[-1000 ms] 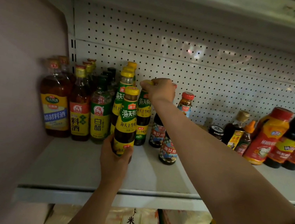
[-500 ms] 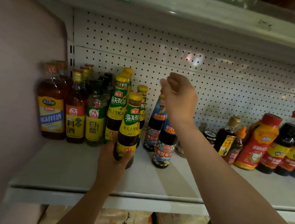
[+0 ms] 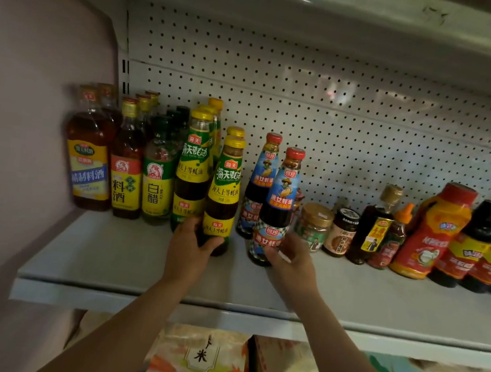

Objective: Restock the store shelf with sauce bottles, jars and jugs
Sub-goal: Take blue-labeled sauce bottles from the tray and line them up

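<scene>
My left hand (image 3: 188,248) grips the base of a yellow-capped oyster sauce bottle (image 3: 225,189) with a green and yellow label, standing at the front of its row on the white shelf (image 3: 113,262). My right hand (image 3: 292,260) holds the lower part of a red-capped dark sauce bottle (image 3: 278,205) with a blue label, just right of it. A second red-capped bottle (image 3: 259,184) stands behind that one. More yellow-capped bottles (image 3: 193,167) line up behind my left hand's bottle.
Cooking wine and vinegar bottles (image 3: 124,160) fill the left end against the pink side wall (image 3: 24,130). Small jars (image 3: 314,226) and dark and orange bottles (image 3: 433,234) stand to the right. A pegboard back panel (image 3: 338,113) closes the rear. Rice bags (image 3: 202,361) lie below.
My right hand came down from the bottle tops at the back and took hold of the front red-capped bottle's lower body. My left hand stays on the yellow-capped bottle.
</scene>
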